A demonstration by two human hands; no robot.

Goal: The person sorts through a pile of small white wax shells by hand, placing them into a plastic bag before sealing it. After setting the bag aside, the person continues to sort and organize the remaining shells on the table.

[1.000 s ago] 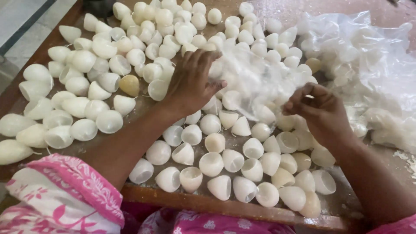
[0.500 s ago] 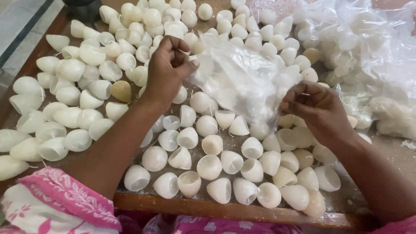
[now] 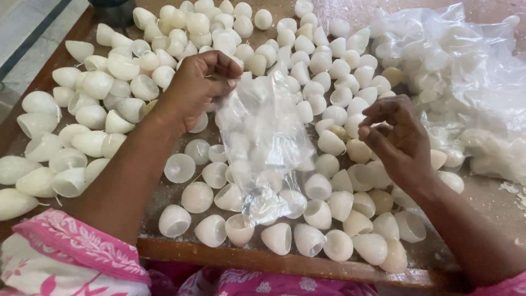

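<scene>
Left hand [image 3: 200, 87] pinching clear plastic bag [image 3: 263, 142] by its top so it hangs open over white cups [image 3: 329, 71] covering bench [image 3: 285, 263]; right hand [image 3: 397, 140] released, fingers loosely curled, near bag.

A clear plastic bag [image 3: 263, 148] hangs at centre; more crumpled clear bags [image 3: 460, 71] lie heaped at upper right.

A worn wooden table [image 3: 339, 267] stands beside pale floor tiles [image 3: 27, 33].
</scene>
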